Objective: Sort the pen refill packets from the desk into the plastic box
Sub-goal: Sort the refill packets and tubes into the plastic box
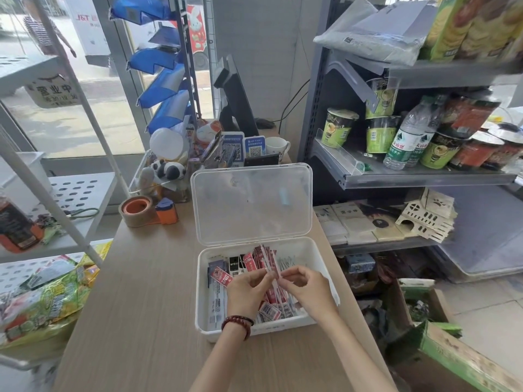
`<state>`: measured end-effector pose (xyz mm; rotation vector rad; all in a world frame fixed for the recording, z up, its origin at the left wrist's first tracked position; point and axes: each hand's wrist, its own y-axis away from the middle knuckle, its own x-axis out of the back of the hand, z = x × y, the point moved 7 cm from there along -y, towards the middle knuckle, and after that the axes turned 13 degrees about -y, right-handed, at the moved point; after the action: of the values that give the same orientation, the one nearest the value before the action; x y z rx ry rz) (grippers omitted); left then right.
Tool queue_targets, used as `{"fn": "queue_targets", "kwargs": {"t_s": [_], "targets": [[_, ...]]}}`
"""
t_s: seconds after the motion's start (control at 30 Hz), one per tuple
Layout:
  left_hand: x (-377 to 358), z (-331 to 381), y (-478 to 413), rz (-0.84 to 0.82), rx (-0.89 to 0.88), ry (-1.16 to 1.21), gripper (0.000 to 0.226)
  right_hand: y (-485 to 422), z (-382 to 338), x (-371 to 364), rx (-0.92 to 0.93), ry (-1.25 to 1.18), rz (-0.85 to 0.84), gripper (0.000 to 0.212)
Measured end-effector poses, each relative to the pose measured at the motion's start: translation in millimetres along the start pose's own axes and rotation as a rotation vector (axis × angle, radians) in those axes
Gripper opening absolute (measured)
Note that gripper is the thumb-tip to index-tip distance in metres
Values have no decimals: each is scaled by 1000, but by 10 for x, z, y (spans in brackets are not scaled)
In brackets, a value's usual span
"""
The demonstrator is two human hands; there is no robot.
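A white plastic box (204, 281) stands on the wooden desk (147, 292) with its clear lid (252, 202) tilted open behind it. Inside lie several pen refill packets (223, 275), red ones in the middle and white and dark ones at the left. Over the box, my left hand (246, 290) and my right hand (305, 284) both pinch a bundle of red and white refill packets (268, 261) that stands upright between them. A bead bracelet is on my left wrist.
A tape dispenser (141, 210) and an acrylic bin of small toys (164, 171) stand behind the box at the left. Snack bags (45, 301) lie at the desk's left edge. A metal shelf with cup noodles and water bottles (402, 142) rises at the right.
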<state>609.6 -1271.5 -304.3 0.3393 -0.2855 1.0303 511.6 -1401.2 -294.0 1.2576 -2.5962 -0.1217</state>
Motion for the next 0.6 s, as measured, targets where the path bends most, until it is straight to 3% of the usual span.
{"fn": "queue_targets", "kwargs": {"t_s": [0.1, 0.27, 0.5, 0.6], "targets": [[30, -19, 9, 14, 54, 61, 12, -21, 71, 81, 9, 160, 172, 9], [38, -52, -5, 7, 59, 99, 23, 1, 83, 51, 13, 474, 302, 4], [25, -55, -21, 3, 39, 94, 18, -99, 220, 60, -122, 560, 297, 4], [-8, -1, -4, -51, -6, 92, 15, -86, 153, 46, -73, 506, 267, 15]]}}
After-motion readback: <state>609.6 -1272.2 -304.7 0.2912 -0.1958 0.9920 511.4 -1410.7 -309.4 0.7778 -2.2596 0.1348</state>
